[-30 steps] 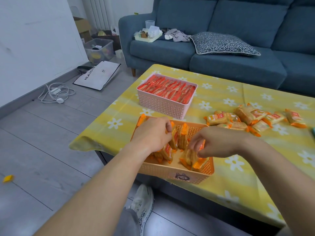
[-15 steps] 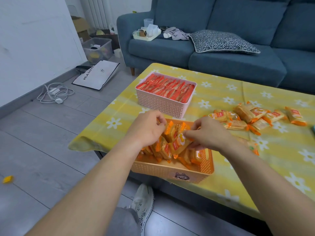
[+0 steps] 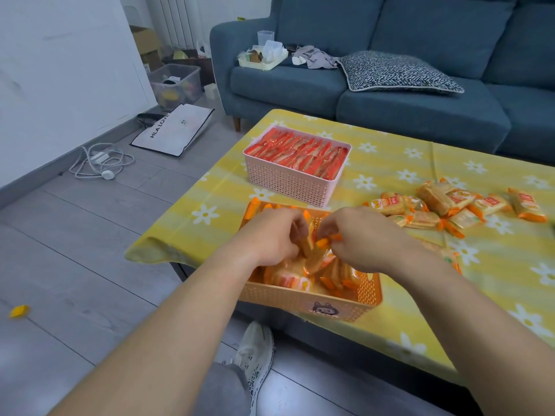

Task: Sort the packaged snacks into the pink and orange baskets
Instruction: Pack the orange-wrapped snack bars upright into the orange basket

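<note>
From my remote seat I take the orange basket (image 3: 303,301) as my mark; it stands at the near edge of the yellow daisy tablecloth (image 3: 420,163). Just beyond it, not touching, is the pink basket (image 3: 288,184), packed with red packets (image 3: 300,153) in rows. To the basket's right, a loose pile of orange snacks (image 3: 450,205) lies on the cloth, near but apart. Further behind stands a blue sofa (image 3: 405,115) with a patterned cushion (image 3: 396,72) and a pale tray (image 3: 261,60) of odds and ends. On the floor, off to the left of the basket, I see a white shopping bag (image 3: 174,130), a coiled cable (image 3: 99,159), a clear storage box (image 3: 177,82) and a small yellow scrap (image 3: 18,311). A white shoe (image 3: 255,352) shows below the basket.

Both forearms cross over the basket and hide most of its far half (I cannot count what lies under them). Orange packets (image 3: 288,276) fill the near part.

The left hand (image 3: 270,238) has its fingers curled round an upright packet (image 3: 310,250) inside the basket. The right hand (image 3: 360,238), knuckles up, pinches an orange-tipped packet (image 3: 330,239) just beside it; I cannot tell whether both hands share one packet.
</note>
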A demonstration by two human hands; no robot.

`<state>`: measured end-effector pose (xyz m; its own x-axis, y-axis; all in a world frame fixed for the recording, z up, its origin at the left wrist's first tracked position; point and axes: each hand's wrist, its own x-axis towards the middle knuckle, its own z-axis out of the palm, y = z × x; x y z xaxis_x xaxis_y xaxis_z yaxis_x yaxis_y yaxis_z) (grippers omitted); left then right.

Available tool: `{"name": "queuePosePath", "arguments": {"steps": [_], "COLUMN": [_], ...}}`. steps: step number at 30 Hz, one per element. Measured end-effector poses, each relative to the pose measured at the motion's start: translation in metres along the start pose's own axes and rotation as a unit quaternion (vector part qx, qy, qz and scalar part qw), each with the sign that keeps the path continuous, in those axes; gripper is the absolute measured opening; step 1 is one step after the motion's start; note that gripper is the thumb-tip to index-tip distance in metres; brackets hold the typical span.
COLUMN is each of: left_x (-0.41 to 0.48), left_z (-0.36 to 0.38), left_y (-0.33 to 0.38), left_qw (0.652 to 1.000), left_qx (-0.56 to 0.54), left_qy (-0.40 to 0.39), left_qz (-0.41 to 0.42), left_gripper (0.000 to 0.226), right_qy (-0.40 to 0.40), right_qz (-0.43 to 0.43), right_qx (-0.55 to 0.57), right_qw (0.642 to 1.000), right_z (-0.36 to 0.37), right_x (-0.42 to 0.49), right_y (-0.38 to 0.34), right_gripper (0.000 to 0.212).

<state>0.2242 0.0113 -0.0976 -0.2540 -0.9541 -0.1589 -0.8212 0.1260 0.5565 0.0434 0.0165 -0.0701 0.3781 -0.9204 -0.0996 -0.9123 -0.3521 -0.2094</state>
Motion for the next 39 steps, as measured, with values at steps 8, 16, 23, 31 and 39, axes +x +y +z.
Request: {"name": "queuePosePath", "arguments": {"steps": [8, 16, 23, 31, 39], "left_x": [-0.008, -0.008, -0.002, -0.006, -0.026], "left_z": [-0.002, 0.037, 0.037, 0.001, -0.047], "left_y": [0.009, 0.02, 0.016, 0.018, -0.006], "left_qw": [0.989, 0.961, 0.96, 0.964, 0.992], "left_qx": [0.149, 0.242, 0.223, 0.18, -0.097], "left_qy": [-0.022, -0.131, -0.165, -0.19, -0.079], "left_qz": [-0.001, -0.004, -0.026, -0.046, -0.03], "left_gripper": [0.01, 0.023, 0.016, 0.024, 0.015], "right_qy": [0.059, 0.016, 0.05, 0.06, 0.095], "right_qz": [-0.001, -0.065, -0.082, -0.057, -0.052], "right_qx": [-0.032, 0.085, 0.097, 0.085, 0.135], "right_qw": [0.998, 0.994, 0.991, 0.993, 0.985], "right_z": [-0.009, 0.001, 0.019, 0.022, 0.052], "right_x": [-0.009, -0.002, 0.002, 0.008, 0.015], "right_y": [0.003, 0.015, 0.014, 0.007, -0.01], "right_gripper": [0.022, 0.039, 0.041, 0.04, 0.029]}}
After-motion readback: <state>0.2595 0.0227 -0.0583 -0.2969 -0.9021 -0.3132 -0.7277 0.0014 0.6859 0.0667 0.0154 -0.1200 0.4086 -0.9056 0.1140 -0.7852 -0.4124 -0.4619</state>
